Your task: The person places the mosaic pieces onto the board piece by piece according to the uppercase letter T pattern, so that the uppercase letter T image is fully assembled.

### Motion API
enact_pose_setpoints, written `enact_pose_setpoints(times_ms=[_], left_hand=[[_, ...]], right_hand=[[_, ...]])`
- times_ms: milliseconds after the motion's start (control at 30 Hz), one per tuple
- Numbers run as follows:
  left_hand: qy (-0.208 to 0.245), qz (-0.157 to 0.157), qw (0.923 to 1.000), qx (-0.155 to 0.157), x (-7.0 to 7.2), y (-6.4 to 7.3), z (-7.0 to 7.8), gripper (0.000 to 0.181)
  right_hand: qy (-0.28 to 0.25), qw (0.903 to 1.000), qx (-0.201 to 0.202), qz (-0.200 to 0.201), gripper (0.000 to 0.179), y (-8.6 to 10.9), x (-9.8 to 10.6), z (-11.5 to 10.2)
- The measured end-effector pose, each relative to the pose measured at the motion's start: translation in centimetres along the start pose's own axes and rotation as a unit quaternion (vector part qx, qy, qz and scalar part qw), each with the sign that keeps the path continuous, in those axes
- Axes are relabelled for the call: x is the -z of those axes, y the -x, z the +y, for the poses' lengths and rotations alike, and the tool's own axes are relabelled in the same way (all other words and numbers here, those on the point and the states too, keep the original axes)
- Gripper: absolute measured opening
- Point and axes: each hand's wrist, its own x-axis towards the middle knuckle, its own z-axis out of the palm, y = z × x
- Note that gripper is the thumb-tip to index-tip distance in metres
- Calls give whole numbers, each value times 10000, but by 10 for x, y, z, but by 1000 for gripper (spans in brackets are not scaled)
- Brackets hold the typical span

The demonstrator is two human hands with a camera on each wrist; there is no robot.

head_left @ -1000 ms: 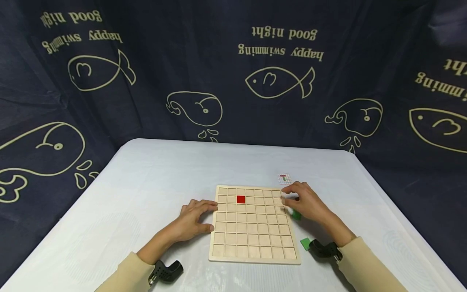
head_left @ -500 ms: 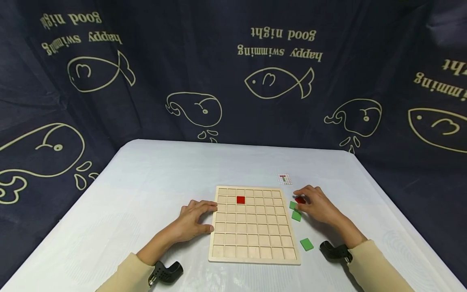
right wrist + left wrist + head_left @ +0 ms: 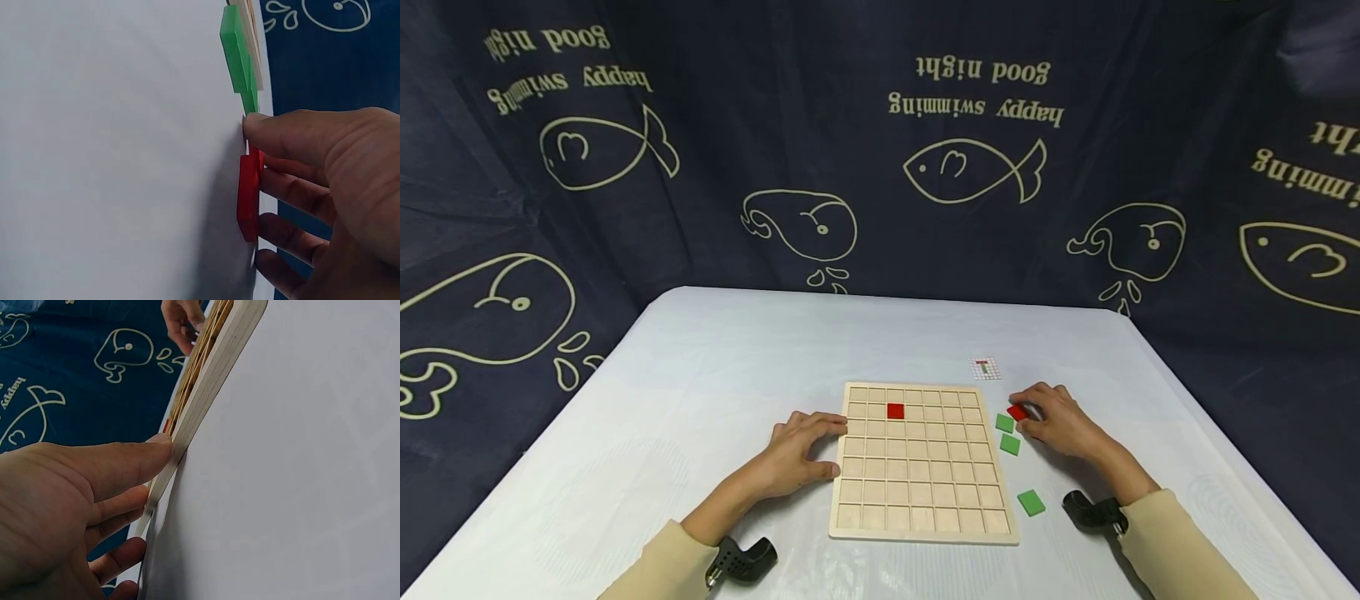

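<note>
In the head view my left hand (image 3: 797, 454) rests at the left edge of the wooden grid board (image 3: 925, 458), thumb and fingertips touching its rim, fingers mostly extended. One red square tile (image 3: 896, 411) lies in a cell of the board's second row from the far side. Right of the board, my right hand (image 3: 1056, 421) pinches another red tile (image 3: 1017, 412) between thumb and fingers, low at the table. The right wrist view shows a nearer red tile (image 3: 249, 197) beside the fingers; in the head view the hand hides it.
Two green tiles, a farther one (image 3: 1004, 423) and a nearer one (image 3: 1010, 445), lie beside the board's right edge. Another green tile (image 3: 1032, 502) sits closer to me. A small grid pattern card (image 3: 986, 368) lies beyond the board on the white table (image 3: 760, 350).
My right hand has moved right from the board's far right corner to the red tiles, uncovering the green tiles. The left hand and board stay in place.
</note>
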Motion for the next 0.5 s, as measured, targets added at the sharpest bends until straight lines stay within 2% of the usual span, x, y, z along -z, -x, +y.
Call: enact_pose_setpoints(times_ms=[200,500], left_hand=[[-18,-2,10000,30,-1,0,0,51],[-33,-38,10000,38,-1,0,-1,51]], right_hand=[[35,9997,157,-176,39,-2,4,2],[-40,9997,-142,-186,35,-1,5,6]])
